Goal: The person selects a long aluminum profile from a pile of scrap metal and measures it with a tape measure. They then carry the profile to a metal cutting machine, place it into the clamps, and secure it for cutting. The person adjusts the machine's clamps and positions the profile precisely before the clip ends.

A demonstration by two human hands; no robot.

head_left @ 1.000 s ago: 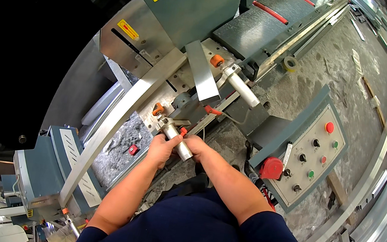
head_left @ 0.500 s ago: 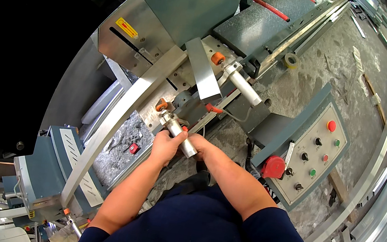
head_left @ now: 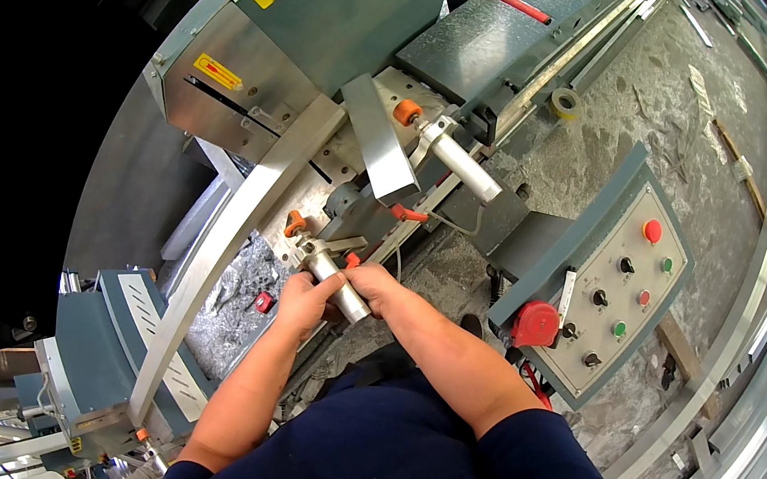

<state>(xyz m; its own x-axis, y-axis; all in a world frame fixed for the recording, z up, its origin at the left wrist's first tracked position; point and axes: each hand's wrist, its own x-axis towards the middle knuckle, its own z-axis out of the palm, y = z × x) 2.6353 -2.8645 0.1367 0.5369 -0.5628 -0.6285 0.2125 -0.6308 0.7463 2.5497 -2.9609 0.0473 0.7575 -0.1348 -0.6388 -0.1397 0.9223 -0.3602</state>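
One smooth silver metal cylinder (head_left: 350, 304), the nearer of two, lies between two bare hands at the near edge of a pale metal machine surface (head_left: 303, 195). The left hand (head_left: 301, 302) has its grip closed on it, one thumb laid over the top; the right hand (head_left: 372, 288) is at its other side, fingers mostly hidden, so I cannot tell whether that grip is closed. The second silver metal cylinder (head_left: 467, 170) lies farther off, well apart from both hands, and each of the two ends toward the machine in one orange tip (head_left: 408, 112). Two silver metal bars show on the machine: one long square-edged bar (head_left: 245, 198) running past the left hand's side, and one shorter flat-faced bar (head_left: 379, 139) beside the second cylinder. One small red block (head_left: 264, 303) rests among metal shavings (head_left: 229, 330) left of the left hand. To the right, one grey control panel (head_left: 623, 296) carries four black knobs (head_left: 601, 298), two green buttons (head_left: 619, 329) and two red buttons (head_left: 652, 231), one larger; one round red case (head_left: 536, 324) sits at its near corner. Two yellow labels (head_left: 218, 71) mark the machine's housing (head_left: 360, 10), and one roll of tape (head_left: 566, 103) lies beyond the second cylinder.
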